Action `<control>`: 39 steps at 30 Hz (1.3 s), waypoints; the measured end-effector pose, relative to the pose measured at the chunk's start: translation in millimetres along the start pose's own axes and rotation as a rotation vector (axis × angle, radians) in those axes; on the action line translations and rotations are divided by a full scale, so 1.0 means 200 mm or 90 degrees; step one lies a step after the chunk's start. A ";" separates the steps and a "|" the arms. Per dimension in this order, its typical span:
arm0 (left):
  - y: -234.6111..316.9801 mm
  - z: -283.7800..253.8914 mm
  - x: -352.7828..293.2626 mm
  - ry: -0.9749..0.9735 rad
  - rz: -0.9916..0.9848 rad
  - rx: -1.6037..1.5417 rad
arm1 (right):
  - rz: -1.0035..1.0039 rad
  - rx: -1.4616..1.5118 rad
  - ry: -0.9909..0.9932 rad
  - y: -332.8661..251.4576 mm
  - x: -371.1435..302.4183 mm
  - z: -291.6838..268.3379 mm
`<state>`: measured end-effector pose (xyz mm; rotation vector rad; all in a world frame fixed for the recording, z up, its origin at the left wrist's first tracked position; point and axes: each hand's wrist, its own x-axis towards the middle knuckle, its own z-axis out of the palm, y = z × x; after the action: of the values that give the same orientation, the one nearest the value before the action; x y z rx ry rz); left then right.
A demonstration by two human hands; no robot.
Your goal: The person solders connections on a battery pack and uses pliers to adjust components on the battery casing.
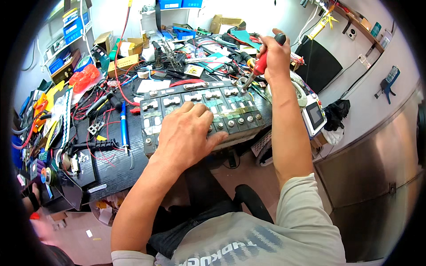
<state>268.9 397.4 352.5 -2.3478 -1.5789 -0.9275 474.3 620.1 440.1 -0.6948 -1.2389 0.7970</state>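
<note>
Person's left hand (184,133) rests palm-down on a long block of battery cells (243,109) at the edge of a black workbench (117,170), thumb spread toward the block's near side. Right hand (277,55) grips a red-and-black screwdriver (261,64), tilted, its shaft reaching down to the block's far right corner. To the left of the block, a blue pen-shaped tool (124,128) and a crumpled red plastic bag (84,78) lie amid loose wires.

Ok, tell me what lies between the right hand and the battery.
In the head view, a red screwdriver: the right hand grips its handle, and its shaft slants down to the battery.
</note>
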 end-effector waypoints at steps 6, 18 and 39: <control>0.00 0.02 0.00 0.040 0.012 -0.023 | 0.180 0.043 -0.021 0.00 0.12 -0.08; 0.00 0.00 0.00 -0.012 0.000 0.005 | -0.001 -0.255 -0.135 -0.07 0.10 0.00; 0.00 0.01 0.00 0.000 0.010 -0.011 | -0.056 -0.359 -0.076 -0.02 0.09 0.05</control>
<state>269.2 398.1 350.4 -2.3679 -1.5571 -0.9421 466.9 632.8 455.4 -1.0461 -1.6139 0.4146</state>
